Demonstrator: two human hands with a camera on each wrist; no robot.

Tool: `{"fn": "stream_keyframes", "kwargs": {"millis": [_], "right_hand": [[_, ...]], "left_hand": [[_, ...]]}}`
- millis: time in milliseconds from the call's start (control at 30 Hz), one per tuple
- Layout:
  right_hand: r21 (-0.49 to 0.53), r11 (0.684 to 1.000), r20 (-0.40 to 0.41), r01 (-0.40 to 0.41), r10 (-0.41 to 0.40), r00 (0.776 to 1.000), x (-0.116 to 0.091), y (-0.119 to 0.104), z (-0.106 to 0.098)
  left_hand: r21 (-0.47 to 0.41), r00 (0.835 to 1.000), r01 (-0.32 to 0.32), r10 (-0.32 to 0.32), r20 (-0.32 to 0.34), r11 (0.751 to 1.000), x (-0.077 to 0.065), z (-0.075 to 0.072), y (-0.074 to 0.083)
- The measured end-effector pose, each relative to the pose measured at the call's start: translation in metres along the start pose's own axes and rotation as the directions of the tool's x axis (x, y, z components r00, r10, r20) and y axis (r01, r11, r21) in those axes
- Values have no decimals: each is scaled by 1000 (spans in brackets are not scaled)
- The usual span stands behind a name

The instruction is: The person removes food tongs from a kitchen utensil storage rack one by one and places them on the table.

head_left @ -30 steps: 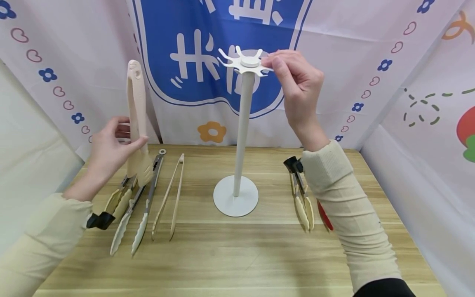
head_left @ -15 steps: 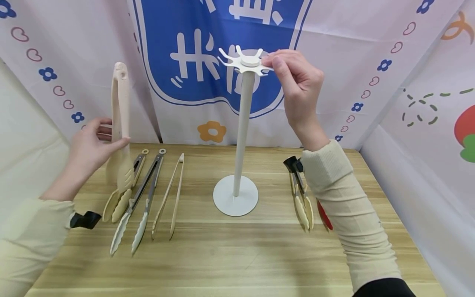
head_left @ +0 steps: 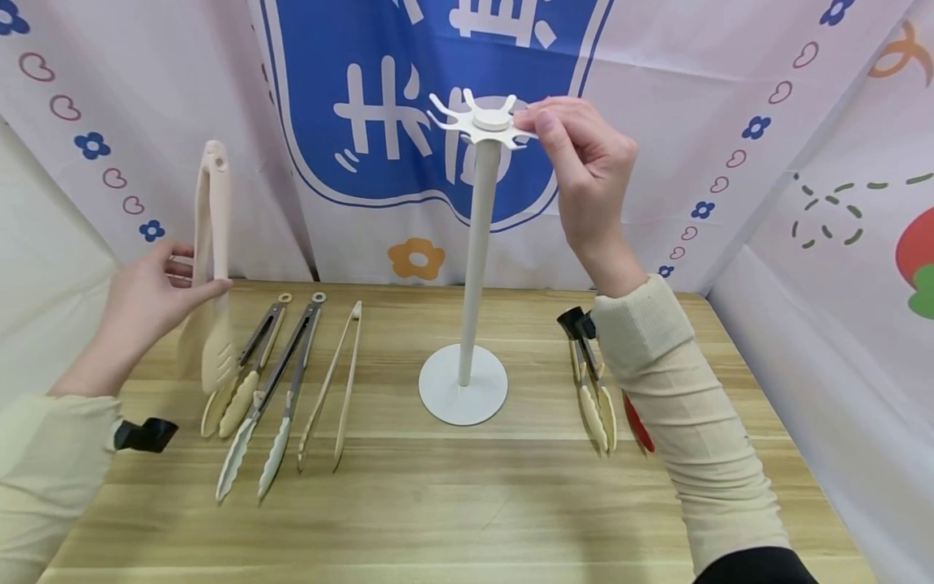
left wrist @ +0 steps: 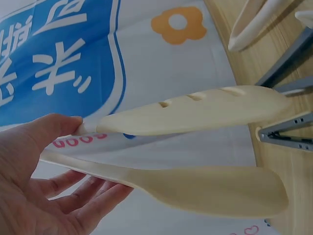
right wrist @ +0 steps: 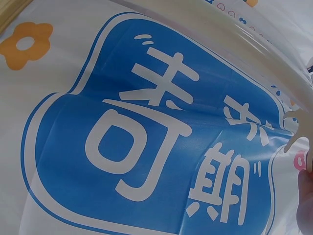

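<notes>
My left hand [head_left: 146, 308] holds cream-coloured tongs [head_left: 220, 203] between thumb and fingers, hinge end up, above the table's left side. In the left wrist view, the tongs' two broad heads [left wrist: 205, 107] are spread apart, one of them slotted. My right hand [head_left: 598, 174] pinches one arm of the white hook ring [head_left: 492, 122] on top of a white stand [head_left: 476, 268]. At the right wrist view's edge, only part of the hook ring [right wrist: 302, 129] and a bit of the right hand [right wrist: 306, 208] show.
On the wooden table's left lie short beige-tipped tongs [head_left: 274, 324], long white-tipped tongs [head_left: 280, 450] and slim beige tongs [head_left: 349, 373]. Beige-tipped tongs [head_left: 593, 410] and a red-tipped item [head_left: 639, 426] lie right, partly behind the sleeve. A printed cloth [head_left: 365, 243] hangs behind.
My left hand has moved left with the cream tongs, sinking slightly and uncovering the short beige-tipped tongs. My right hand stays at the hook ring.
</notes>
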State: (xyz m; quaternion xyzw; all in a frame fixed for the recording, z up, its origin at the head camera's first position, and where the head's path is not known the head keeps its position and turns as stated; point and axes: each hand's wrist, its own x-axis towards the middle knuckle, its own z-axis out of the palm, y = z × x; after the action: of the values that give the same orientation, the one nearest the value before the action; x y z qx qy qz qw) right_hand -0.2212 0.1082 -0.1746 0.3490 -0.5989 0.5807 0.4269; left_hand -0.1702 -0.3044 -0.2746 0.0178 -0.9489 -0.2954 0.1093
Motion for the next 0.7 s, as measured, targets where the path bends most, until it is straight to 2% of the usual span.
{"fn": "stream_keyframes", "kwargs": {"millis": [467,700], "right_hand": [[1,1000,-1,-2,2,1000,0,0,0],[6,1000,-4,-1,1,1000,0,0,0]], "left_hand": [[62,997,45,-49,54,997,-3,-3,-26],[109,990,55,-68,124,993,-3,-1,-39]]}}
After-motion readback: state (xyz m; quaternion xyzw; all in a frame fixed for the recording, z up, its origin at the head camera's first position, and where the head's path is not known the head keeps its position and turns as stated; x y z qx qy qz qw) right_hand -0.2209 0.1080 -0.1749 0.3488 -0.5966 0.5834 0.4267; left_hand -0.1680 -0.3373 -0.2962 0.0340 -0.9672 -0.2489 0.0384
